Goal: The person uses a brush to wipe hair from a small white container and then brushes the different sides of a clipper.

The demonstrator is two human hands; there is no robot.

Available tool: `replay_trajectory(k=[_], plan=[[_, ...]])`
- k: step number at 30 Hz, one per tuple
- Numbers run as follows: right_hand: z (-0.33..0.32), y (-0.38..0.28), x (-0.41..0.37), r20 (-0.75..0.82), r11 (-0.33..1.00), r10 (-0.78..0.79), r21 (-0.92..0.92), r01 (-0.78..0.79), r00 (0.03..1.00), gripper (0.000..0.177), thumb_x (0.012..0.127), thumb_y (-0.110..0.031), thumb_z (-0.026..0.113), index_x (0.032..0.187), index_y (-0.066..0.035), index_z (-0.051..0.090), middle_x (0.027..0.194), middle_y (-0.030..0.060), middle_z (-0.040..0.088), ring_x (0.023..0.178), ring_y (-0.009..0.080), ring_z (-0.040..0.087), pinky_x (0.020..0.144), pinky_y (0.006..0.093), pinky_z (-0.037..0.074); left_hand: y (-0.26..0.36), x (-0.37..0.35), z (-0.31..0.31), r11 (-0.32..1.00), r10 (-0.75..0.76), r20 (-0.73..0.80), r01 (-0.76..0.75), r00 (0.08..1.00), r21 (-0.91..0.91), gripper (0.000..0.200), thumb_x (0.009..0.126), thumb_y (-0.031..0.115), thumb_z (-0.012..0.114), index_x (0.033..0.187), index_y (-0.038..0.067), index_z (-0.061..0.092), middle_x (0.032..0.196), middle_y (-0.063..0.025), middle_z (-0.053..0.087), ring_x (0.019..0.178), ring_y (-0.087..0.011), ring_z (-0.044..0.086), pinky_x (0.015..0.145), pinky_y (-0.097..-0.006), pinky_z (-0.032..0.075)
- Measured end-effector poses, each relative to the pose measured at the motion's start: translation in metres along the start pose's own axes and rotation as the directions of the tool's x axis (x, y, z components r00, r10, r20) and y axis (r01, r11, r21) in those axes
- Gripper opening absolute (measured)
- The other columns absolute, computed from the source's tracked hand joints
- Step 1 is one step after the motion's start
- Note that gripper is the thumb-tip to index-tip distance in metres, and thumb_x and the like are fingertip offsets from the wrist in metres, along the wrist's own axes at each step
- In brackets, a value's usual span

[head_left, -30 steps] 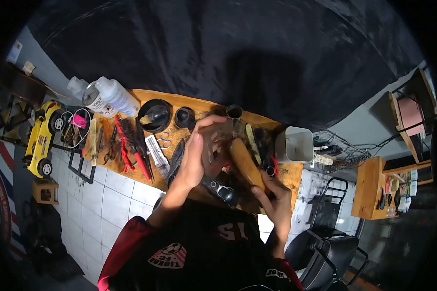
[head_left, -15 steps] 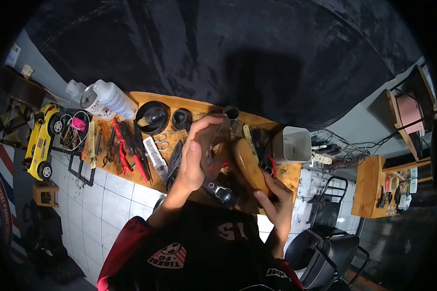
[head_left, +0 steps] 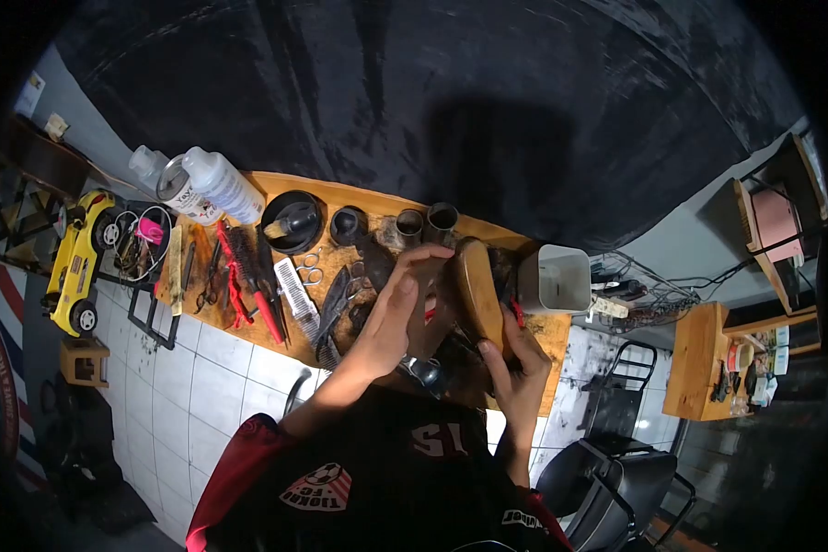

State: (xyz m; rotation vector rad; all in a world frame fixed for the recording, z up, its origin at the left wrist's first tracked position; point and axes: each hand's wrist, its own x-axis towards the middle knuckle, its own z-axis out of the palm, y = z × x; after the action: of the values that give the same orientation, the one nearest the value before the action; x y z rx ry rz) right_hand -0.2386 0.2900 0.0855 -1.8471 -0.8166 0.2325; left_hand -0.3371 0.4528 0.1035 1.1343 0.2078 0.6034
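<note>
Tabletop: we note a long wooden table point(head_left: 554, 333), its grain orange-brown, the surface heavily smudged with dark residue.
Backdrop: dark sheeting point(head_left: 248, 101), matte, with soft folds and pale scuffs.
Plastics: a pale square-mouthed container point(head_left: 563, 290) with rounded corners; a translucent cylindrical bottle point(head_left: 223, 186); a round black bowl point(head_left: 315, 207).
Small tools: a flat white comb point(head_left: 294, 285), scissors point(head_left: 312, 270) with ring handles, and a bristly round brush point(head_left: 245, 253) with a smooth red handle.
Floor: glossy white square tiles point(head_left: 202, 382).
Brush in hand: we see a wood-backed brush point(head_left: 481, 299), long and rounded, honey-brown, with a smooth sheen; the side facing the flat piece is too dark to read.
Its place: above the table, between both hands, tilted.
Right hand: point(head_left: 522, 361) fingers and thumb closed around the brush's near end.
Left hand: point(head_left: 388, 329) half open, fingers extended, supporting a thin grey-brown flat piece point(head_left: 435, 317) just beside the brush; we cannot tell its material.
</note>
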Motion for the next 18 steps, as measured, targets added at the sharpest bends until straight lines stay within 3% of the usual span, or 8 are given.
replay_trajectory(k=[4, 7, 9, 13, 15, 17, 18], plan=[[0.001, 0.002, 0.001, -0.099, 0.997, -0.066, 0.033, 0.070, 0.993, 0.045, 0.081, -0.013, 0.075, 0.121, 0.001, 0.063, 0.077, 0.0134, 0.061, 0.066, 0.0168, 0.056, 0.063, 0.0289, 0.047, 0.001, 0.002, -0.005, 0.993, -0.094, 0.010, 0.094, 0.996, -0.076, 0.052, 0.103, 0.046, 0.028, 0.134, 0.005, 0.038, 0.125, -0.0118, 0.049, 0.111, -0.0174, 0.051, 0.097, -0.0343, 0.041], [-0.005, -0.004, -0.002, 0.096, 0.997, 0.017, -0.074, -0.010, 0.995, 0.044, 0.081, -0.014, 0.075, 0.120, 0.002, 0.063, 0.079, 0.0149, 0.063, 0.069, 0.0185, 0.059, 0.065, 0.0289, 0.048, 0.006, 0.003, -0.003, 0.998, -0.060, -0.088, 0.058, 0.994, -0.028, 0.057, 0.100, 0.052, 0.029, 0.133, 0.006, 0.040, 0.125, -0.0117, 0.049, 0.111, -0.0192, 0.051, 0.096, -0.0352, 0.043], [-0.005, 0.003, -0.005, 0.160, 1.000, 0.016, -0.019, -0.013, 0.987, 0.044, 0.080, -0.014, 0.075, 0.119, 0.003, 0.063, 0.082, 0.0167, 0.064, 0.072, 0.0200, 0.062, 0.067, 0.0295, 0.049, 0.008, 0.007, -0.004, 1.000, 0.005, -0.177, -0.002, 0.984, 0.017, 0.065, 0.097, 0.061, 0.029, 0.132, 0.008, 0.042, 0.124, -0.0109, 0.051, 0.111, -0.0209, 0.053, 0.094, -0.0363, 0.045], [-0.018, 0.005, -0.006, 0.287, 0.997, -0.050, 0.073, 0.030, 0.957, 0.044, 0.079, -0.013, 0.076, 0.118, 0.002, 0.063, 0.090, 0.0199, 0.067, 0.080, 0.0218, 0.066, 0.072, 0.0305, 0.050, 0.005, 0.007, -0.018, 0.999, 0.039, -0.290, -0.044, 0.956, -0.013, 0.063, 0.097, 0.060, 0.028, 0.131, 0.008, 0.043, 0.122, -0.0120, 0.053, 0.114, -0.0224, 0.052, 0.096, -0.0377, 0.044], [-0.016, 0.007, -0.007, 0.247, 0.986, -0.127, 0.141, 0.094, 0.961, 0.045, 0.079, -0.012, 0.075, 0.120, 0.001, 0.063, 0.093, 0.0195, 0.067, 0.083, 0.0215, 0.066, 0.073, 0.0297, 0.050, 0.005, 0.006, -0.019, 0.999, 0.013, -0.232, -0.001, 0.973, 0.052, 0.063, 0.097, 0.059, 0.028, 0.131, 0.008, 0.042, 0.123, -0.0126, 0.052, 0.115, -0.0228, 0.053, 0.096, -0.0374, 0.044], [-0.008, 0.001, -0.008, 0.178, 0.998, -0.009, 0.066, -0.003, 0.984, 0.045, 0.079, -0.012, 0.075, 0.121, 0.001, 0.062, 0.095, 0.0201, 0.067, 0.085, 0.0221, 0.066, 0.074, 0.0301, 0.050, 0.006, 0.006, -0.017, 0.986, -0.012, -0.128, 0.033, 0.992, 0.165, 0.065, 0.097, 0.059, 0.029, 0.132, 0.006, 0.041, 0.127, -0.0146, 0.051, 0.116, -0.0237, 0.053, 0.094, -0.0369, 0.047], [-0.003, -0.004, -0.007, 0.139, 0.998, 0.047, 0.031, -0.052, 0.989, 0.046, 0.080, -0.012, 0.075, 0.122, 0.001, 0.062, 0.097, 0.0203, 0.067, 0.086, 0.0224, 0.067, 0.075, 0.0303, 0.050, -0.002, 0.004, -0.009, 0.997, -0.008, -0.100, 0.015, 0.995, 0.074, 0.066, 0.098, 0.059, 0.029, 0.133, 0.004, 0.040, 0.131, -0.0159, 0.049, 0.115, -0.0248, 0.054, 0.095, -0.0378, 0.046]])
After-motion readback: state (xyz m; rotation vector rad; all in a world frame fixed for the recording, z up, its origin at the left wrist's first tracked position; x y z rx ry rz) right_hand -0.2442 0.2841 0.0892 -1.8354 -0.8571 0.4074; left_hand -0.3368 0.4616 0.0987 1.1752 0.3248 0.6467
